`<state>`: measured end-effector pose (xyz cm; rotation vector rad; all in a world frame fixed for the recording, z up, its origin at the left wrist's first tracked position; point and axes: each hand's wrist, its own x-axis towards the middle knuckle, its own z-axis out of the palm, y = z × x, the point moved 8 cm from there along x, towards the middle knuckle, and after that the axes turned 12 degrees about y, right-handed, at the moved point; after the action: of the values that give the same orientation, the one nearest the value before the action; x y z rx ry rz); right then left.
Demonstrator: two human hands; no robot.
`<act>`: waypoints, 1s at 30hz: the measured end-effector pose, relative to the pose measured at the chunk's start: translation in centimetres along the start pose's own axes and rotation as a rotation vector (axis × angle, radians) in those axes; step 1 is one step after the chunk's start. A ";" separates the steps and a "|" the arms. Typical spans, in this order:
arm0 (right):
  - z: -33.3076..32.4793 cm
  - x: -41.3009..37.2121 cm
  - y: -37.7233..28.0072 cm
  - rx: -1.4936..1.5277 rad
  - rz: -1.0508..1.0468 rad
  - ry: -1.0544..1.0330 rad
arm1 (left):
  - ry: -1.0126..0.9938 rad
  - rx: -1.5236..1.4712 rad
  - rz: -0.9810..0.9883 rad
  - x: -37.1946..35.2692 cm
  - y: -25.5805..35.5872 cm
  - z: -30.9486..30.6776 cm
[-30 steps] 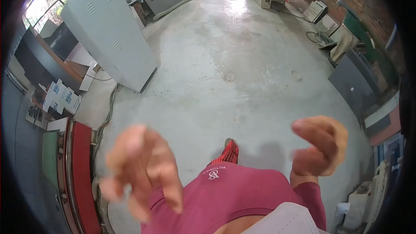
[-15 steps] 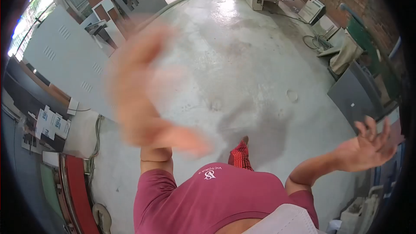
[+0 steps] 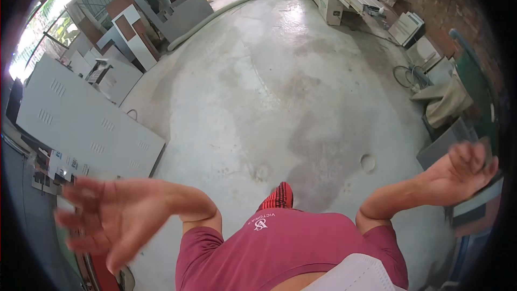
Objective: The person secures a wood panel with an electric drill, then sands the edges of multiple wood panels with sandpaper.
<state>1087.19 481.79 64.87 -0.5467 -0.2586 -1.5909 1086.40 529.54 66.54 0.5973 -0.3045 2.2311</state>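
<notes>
My left hand (image 3: 110, 215) is raised at the lower left, palm showing and fingers spread, with nothing in it. It is nearest to the light grey panel with slots (image 3: 91, 124), which leans at the left. On the right side my right hand (image 3: 464, 173) is held up with its fingers apart and slightly curled, and it too is empty. Behind it is a dark grey board (image 3: 442, 143). Between the arms are my maroon shirt (image 3: 312, 242) and one red and black shoe (image 3: 279, 196) on the floor.
Boards (image 3: 186, 16) lean at the upper left beside a long hose (image 3: 207, 20). A long machine (image 3: 329, 1) stands at the top right. Along the right wall are a coiled cable (image 3: 407, 75), a draped cloth (image 3: 448, 99) and a green object (image 3: 476, 83).
My left hand has swung from the middle left down and outward to the lower left. My right hand stays raised at the right. The view has moved forward over the floor.
</notes>
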 end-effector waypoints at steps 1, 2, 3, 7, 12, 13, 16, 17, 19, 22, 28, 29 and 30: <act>-0.1 0.2 2.7 -0.001 0.001 -0.008 | 0.004 0.007 -0.002 -2.5 -0.5 0.1; 0.7 0.0 5.8 0.131 -0.026 -0.108 | -0.080 -0.340 -0.145 -6.6 -1.1 1.5; 1.3 -0.4 8.7 0.263 -0.052 -0.208 | -0.162 -0.688 -0.288 -11.1 -1.4 3.1; 8.6 -11.1 26.6 -0.455 -0.232 -1.578 | -0.604 -0.602 -0.231 -29.6 -9.5 12.5; 5.0 6.2 41.5 -0.707 -0.137 -0.679 | -0.477 -0.180 -0.354 -37.7 -25.6 21.8; 2.6 10.2 42.2 -0.553 -0.055 -0.269 | -0.338 -0.235 -0.368 -38.2 -26.8 22.1; -1.9 15.1 44.6 -0.529 -0.376 -0.028 | -0.163 -0.975 -0.566 -47.1 -25.0 26.4; -0.3 13.5 47.6 -0.272 -0.319 -0.301 | -0.496 -1.083 -0.650 -52.5 -23.2 29.9; 3.3 9.5 53.3 -0.330 -0.328 -0.872 | -0.831 -1.195 -0.715 -61.0 -23.0 33.8; 3.5 9.2 65.1 -0.655 -0.385 -1.444 | -0.951 -0.720 -0.521 -70.8 -29.7 39.7; -7.4 29.8 75.6 -0.737 -0.550 0.014 | -0.627 -0.795 -0.662 -81.1 -35.1 45.9; -6.6 30.4 79.3 -0.365 -0.432 -0.015 | -1.110 -0.695 -0.687 -86.4 -34.1 47.8; -6.0 31.1 82.8 0.010 -0.309 -0.042 | -1.301 -0.748 -0.385 -90.4 -32.3 50.7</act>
<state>1166.93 443.16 61.88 -0.5521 -0.3978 -1.8763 1179.03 472.99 64.89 1.4196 -1.4229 0.9455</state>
